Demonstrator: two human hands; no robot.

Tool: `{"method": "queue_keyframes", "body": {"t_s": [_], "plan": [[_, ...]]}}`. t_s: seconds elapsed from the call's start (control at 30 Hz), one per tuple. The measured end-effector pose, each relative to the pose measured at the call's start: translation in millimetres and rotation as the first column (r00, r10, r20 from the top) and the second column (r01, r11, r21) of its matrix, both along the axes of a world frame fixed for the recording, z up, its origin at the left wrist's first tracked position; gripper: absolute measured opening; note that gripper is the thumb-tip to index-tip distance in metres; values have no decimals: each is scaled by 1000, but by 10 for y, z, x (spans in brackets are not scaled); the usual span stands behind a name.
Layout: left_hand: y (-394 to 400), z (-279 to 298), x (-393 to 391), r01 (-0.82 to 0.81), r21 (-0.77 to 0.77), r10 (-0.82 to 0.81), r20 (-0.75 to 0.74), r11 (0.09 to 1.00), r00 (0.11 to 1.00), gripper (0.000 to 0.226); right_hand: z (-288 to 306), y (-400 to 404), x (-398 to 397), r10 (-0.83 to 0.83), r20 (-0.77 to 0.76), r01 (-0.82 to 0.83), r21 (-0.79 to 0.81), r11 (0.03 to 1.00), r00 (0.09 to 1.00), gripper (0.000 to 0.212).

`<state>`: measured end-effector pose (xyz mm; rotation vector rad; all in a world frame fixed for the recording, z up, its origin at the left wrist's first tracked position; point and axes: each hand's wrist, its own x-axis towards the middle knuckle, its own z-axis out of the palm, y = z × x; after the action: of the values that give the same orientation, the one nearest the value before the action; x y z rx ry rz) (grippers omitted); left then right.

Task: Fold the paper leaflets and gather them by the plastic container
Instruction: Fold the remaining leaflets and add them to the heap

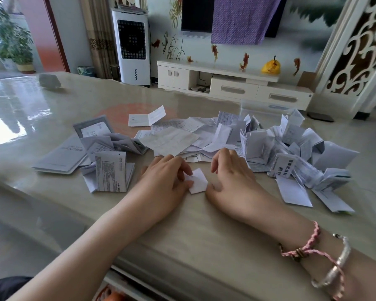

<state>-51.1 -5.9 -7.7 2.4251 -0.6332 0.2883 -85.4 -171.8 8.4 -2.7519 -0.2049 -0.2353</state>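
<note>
A small folded white leaflet (198,181) lies on the beige table (204,231) between my hands. My left hand (163,181) pinches its left edge between fingers and thumb. My right hand (232,181) rests beside its right edge with curled fingers; the thumb seems to touch the paper. Behind my hands lies a spread of unfolded leaflets (174,141). At the right is a heap of folded leaflets (291,148). A clear plastic container (267,108) stands behind that heap.
More leaflets and booklets (87,153) lie at the left, one standing half open (111,170). A single folded card (147,118) sits farther back. The table's near edge runs diagonally below my forearms. A TV cabinet and a fan stand beyond the table.
</note>
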Motion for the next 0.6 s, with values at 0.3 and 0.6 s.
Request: {"method": "queue_keyframes", "body": {"t_s": [0.3, 0.6], "plan": [[38, 41, -12, 35, 60, -26, -142, 998, 990, 35, -15, -94, 28, 104, 85, -110, 63, 992, 991, 20], [51, 51, 21, 25, -45, -33, -186, 999, 982, 46, 55, -224, 79, 365, 112, -350, -128, 928, 924, 34]]}}
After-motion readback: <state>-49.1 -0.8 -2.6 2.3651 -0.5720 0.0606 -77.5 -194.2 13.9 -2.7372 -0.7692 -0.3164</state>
